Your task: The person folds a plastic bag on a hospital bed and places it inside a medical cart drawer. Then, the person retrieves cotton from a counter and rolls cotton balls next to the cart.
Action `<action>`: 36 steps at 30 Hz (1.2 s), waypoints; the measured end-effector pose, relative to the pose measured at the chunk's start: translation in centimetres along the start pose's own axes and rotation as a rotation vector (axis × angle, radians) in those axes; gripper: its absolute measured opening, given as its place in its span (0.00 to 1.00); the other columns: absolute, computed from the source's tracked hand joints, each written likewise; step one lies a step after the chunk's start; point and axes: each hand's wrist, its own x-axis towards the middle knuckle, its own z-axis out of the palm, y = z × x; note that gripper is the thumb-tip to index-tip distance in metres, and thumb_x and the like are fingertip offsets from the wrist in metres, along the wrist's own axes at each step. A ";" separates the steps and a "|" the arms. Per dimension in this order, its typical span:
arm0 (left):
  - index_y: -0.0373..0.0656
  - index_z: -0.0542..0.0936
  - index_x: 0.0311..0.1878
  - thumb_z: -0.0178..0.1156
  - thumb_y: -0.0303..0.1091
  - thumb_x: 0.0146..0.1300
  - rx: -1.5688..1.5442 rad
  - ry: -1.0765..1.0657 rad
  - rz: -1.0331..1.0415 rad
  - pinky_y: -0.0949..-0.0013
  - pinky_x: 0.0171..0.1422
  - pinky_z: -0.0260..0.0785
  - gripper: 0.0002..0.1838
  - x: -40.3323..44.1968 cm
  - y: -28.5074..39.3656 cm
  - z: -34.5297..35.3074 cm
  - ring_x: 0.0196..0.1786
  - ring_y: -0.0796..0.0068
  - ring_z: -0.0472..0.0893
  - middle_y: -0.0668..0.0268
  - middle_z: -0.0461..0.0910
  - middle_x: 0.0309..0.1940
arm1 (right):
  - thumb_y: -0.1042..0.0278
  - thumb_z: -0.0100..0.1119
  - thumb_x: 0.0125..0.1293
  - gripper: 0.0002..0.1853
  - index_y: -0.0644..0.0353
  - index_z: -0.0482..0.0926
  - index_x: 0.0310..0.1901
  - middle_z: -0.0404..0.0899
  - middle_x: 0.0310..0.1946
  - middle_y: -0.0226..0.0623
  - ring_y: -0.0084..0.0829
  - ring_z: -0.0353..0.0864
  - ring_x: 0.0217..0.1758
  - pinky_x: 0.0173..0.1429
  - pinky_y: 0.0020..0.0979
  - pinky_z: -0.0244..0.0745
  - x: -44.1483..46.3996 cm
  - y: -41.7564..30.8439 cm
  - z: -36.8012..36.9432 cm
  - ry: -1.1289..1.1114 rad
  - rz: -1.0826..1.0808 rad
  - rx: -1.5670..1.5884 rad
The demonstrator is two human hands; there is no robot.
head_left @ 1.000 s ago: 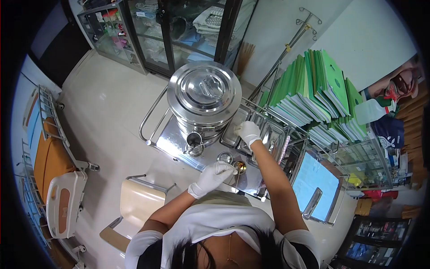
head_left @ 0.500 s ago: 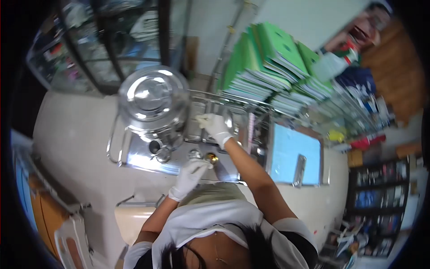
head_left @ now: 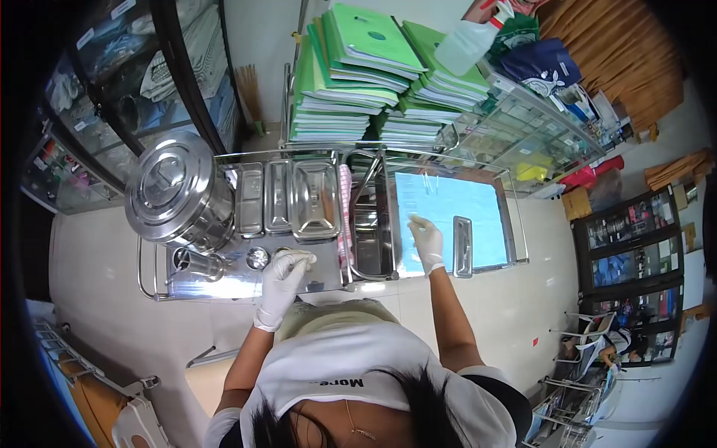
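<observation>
My left hand (head_left: 281, 290), in a white glove, is closed in a pinch at the front edge of the steel trolley top (head_left: 321, 282); what it pinches is too small to name. Just left of it sits a small round metal bowl (head_left: 258, 258), and another small bowl is mostly hidden behind the fingers. My right hand (head_left: 427, 243), also gloved, has its fingertips pressed together over the light blue cloth (head_left: 478, 205) on the right-hand trolley. Anything between those fingertips is too small to make out. Right of this hand lies a narrow metal tray (head_left: 463, 246) on the cloth.
A large lidded steel drum (head_left: 179, 194) and a metal jug (head_left: 205, 264) stand at the left. Lidded trays (head_left: 315, 198) line the back beside a pink checked cloth (head_left: 345, 213). Green folders (head_left: 373, 45) are stacked behind. A chair (head_left: 213, 377) is below left.
The view has swung to the right. My right hand has moved from over the metal trays to over the blue cloth. My left hand stays by the small bowls, still pinched.
</observation>
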 end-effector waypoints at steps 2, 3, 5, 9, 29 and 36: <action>0.36 0.82 0.39 0.55 0.22 0.59 -0.059 0.018 -0.056 0.75 0.49 0.69 0.08 -0.1 0.1 2.5 0.41 0.76 0.77 0.64 0.80 0.39 | 0.71 0.60 0.57 0.16 0.57 0.82 0.48 0.84 0.36 0.31 0.27 0.79 0.30 0.37 0.25 0.74 0.2 4.7 -2.1 0.074 -0.311 -0.251; 0.36 0.82 0.39 0.55 0.22 0.59 -0.047 0.017 -0.056 0.75 0.49 0.69 0.08 -0.2 0.0 3.8 0.41 0.76 0.77 0.64 0.80 0.39 | 0.71 0.60 0.57 0.16 0.57 0.82 0.48 0.84 0.36 0.31 0.27 0.79 0.30 0.37 0.25 0.74 -0.1 6.0 -2.7 0.074 -0.307 -0.239; 0.36 0.82 0.39 0.55 0.22 0.59 -0.018 -0.003 -0.018 0.76 0.49 0.69 0.08 -0.4 -0.5 6.7 0.41 0.76 0.76 0.64 0.80 0.39 | 0.73 0.61 0.54 0.18 0.55 0.82 0.49 0.83 0.38 0.31 0.29 0.80 0.33 0.41 0.27 0.74 -1.1 8.2 -3.8 0.018 -0.344 -0.240; 0.35 0.82 0.39 0.55 0.21 0.59 0.040 -0.047 0.007 0.76 0.48 0.69 0.08 -0.8 0.0 12.0 0.41 0.76 0.77 0.64 0.80 0.39 | 0.75 0.61 0.51 0.21 0.53 0.81 0.50 0.83 0.40 0.30 0.31 0.82 0.37 0.45 0.28 0.75 -2.7 10.1 -5.1 -0.074 -0.356 -0.241; 0.37 0.83 0.41 0.57 0.23 0.60 0.147 -0.105 -0.094 0.77 0.47 0.69 0.08 -2.0 0.4 16.3 0.39 0.77 0.77 0.65 0.81 0.40 | 0.74 0.61 0.54 0.21 0.48 0.80 0.52 0.84 0.40 0.30 0.32 0.82 0.33 0.41 0.29 0.74 -3.5 11.6 -4.8 -0.131 -0.399 -0.294; 0.37 0.82 0.45 0.58 0.24 0.61 0.015 0.000 -0.213 0.80 0.45 0.69 0.10 -0.9 -1.4 15.4 0.38 0.81 0.76 0.66 0.82 0.39 | 0.74 0.62 0.58 0.17 0.59 0.80 0.50 0.84 0.39 0.33 0.21 0.76 0.26 0.28 0.20 0.67 -4.1 1.8 -5.5 -0.414 0.058 0.524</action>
